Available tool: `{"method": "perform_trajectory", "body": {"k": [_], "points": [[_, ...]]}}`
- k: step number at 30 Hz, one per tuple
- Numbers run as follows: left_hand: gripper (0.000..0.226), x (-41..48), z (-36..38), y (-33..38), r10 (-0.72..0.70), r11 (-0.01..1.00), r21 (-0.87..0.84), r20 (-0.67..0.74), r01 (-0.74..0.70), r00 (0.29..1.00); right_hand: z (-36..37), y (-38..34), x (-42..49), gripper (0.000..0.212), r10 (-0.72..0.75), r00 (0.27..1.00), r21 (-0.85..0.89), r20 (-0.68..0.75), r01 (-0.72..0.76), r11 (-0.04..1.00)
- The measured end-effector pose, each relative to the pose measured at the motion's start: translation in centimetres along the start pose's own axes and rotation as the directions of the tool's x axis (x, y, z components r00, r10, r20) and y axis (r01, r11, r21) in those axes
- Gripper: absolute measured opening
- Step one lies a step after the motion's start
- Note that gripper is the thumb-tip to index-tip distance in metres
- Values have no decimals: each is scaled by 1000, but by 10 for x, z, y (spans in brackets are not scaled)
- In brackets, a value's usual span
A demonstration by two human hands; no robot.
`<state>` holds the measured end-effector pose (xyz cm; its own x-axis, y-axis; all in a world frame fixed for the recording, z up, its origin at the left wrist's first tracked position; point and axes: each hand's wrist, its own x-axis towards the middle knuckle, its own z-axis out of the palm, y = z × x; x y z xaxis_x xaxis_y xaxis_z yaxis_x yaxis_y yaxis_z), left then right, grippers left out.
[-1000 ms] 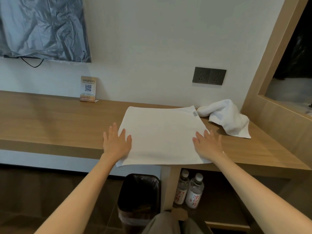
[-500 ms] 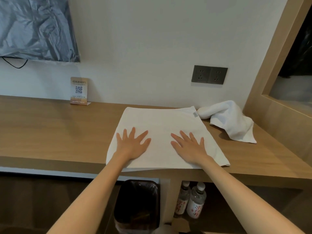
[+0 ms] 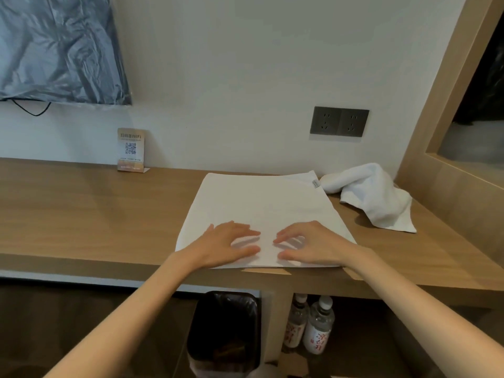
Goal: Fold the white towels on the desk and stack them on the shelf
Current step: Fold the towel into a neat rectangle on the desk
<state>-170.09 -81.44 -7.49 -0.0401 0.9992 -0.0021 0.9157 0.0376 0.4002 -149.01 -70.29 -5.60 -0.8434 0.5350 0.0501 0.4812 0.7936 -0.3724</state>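
A white towel (image 3: 261, 203) lies spread flat on the wooden desk (image 3: 81, 214), its near edge at the desk's front edge. My left hand (image 3: 223, 245) and my right hand (image 3: 311, 242) both rest on the towel's near part, fingers pointing inward at each other, fingertips a short gap apart. The fingers look slightly arched and hold nothing. A second white towel (image 3: 373, 195) lies crumpled on the desk to the right, beside the wooden side panel (image 3: 450, 181).
A WiFi QR card (image 3: 131, 150) stands at the back of the desk against the wall. A dark double socket (image 3: 339, 121) is on the wall. Below the desk stand a black bin (image 3: 223, 334) and two water bottles (image 3: 308, 326).
Both hands slid from the towel's outer edges in towards its middle and turned to face each other. The camera moved a little closer.
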Motion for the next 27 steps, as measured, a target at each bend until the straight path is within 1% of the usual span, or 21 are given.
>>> {"method": "perform_trajectory", "body": {"k": [3,5,7,10,12,15,19,21,24,27], "points": [[59,-16,-2,15,58,993,97,85,-66,995,-10,-8,-20,41,-3,998,-109,70,11,994],[58,-23,-1,17,91,976,191,91,-107,992,-10,-10,-28,42,-24,994,-238,102,48,970],[55,-27,-1,15,106,960,250,89,-125,990,-8,-10,-33,45,-43,991,-336,126,83,938],[56,-32,-3,11,93,942,314,99,-120,991,-8,-9,-36,47,-1,987,-461,158,75,884],[58,-36,-5,10,79,933,342,102,-110,992,-8,-4,-35,48,40,987,-497,155,43,866],[61,-40,-9,10,62,923,374,97,-94,993,-5,3,-35,47,66,994,-467,92,-16,884],[58,-42,-10,9,51,898,434,45,-65,998,1,5,-32,31,17,1000,-507,-19,-24,862],[53,-42,-9,4,65,905,423,-35,-45,997,8,8,-32,27,-18,996,-555,-83,-32,831],[37,-44,-9,-8,87,937,349,-215,-6,973,22,16,-31,30,-115,973,-637,-199,-39,770],[31,-47,-6,-16,94,948,319,-347,24,933,25,20,-28,41,-225,910,-697,-348,-90,712]]}}
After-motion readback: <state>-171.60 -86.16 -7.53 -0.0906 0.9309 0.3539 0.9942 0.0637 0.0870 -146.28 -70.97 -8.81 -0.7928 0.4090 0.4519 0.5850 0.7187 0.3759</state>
